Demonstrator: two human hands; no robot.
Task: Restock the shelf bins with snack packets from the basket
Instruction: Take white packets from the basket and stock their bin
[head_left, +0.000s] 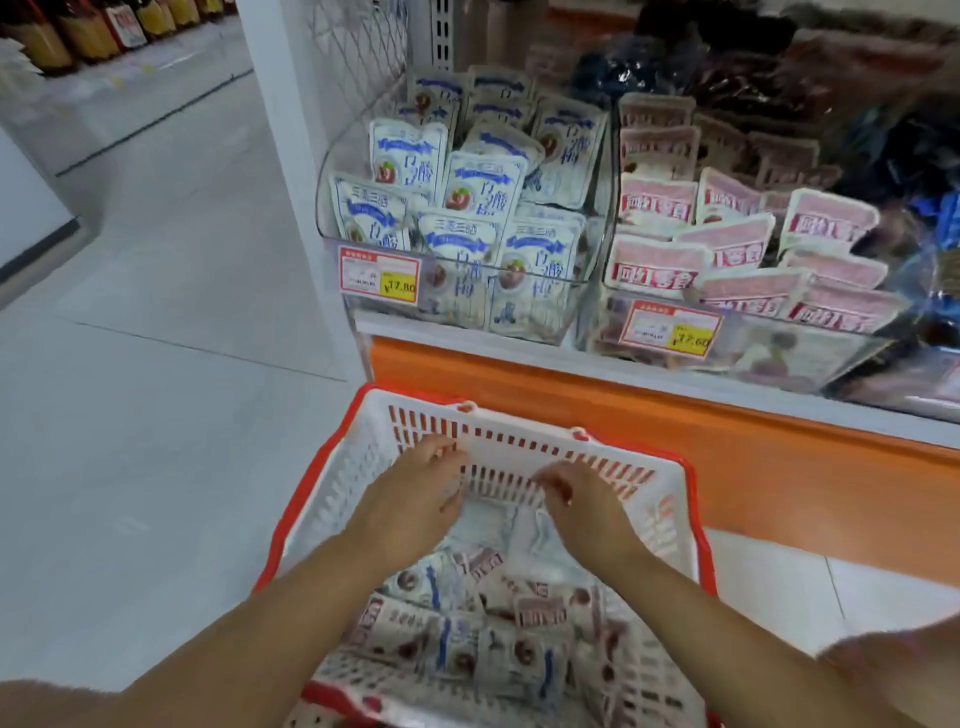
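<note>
Positions are given by clock face from the person's standpoint, with 12 o'clock straight ahead.

1. Basket: a white plastic shopping basket (337, 483) with a red rim sits at 6 o'clock, directly below the person, on the pale tiled floor (156, 364). Its far wall is close to the orange shelf base (727, 467).
2. Basket contents: loose snack packets (467, 629) cover the bottom. Blue-and-white and pink-labelled packs are mixed and lie flat or overlapping.
3. Left hand (415, 499): lowered inside the basket at the far wall, palm down, fingers bent downward.
4. Right hand (582, 514): lowered inside the basket just right of the left hand, fingers also bent downward. A pale, blurred packet (498, 525) lies between the two hands. Motion blur prevents telling whether either hand grips it.
5. Left shelf bin (332, 218): a clear bin at 12 o'clock holds upright blue-and-white packets (483, 192) packed in rows. A red and yellow price tag (378, 274) is fixed to its front left corner.
6. Right shelf bin (810, 353): a clear bin at 1 o'clock, touching the first, holds pink-labelled packets (727, 249) stacked at a slant. It carries its own price tag (672, 327).
7. Surroundings: dark packets (779, 67) fill the shelf behind both bins at 1 to 2 o'clock. Amber bottles (78, 31) stand on a distant shelf at 10 o'clock.
</note>
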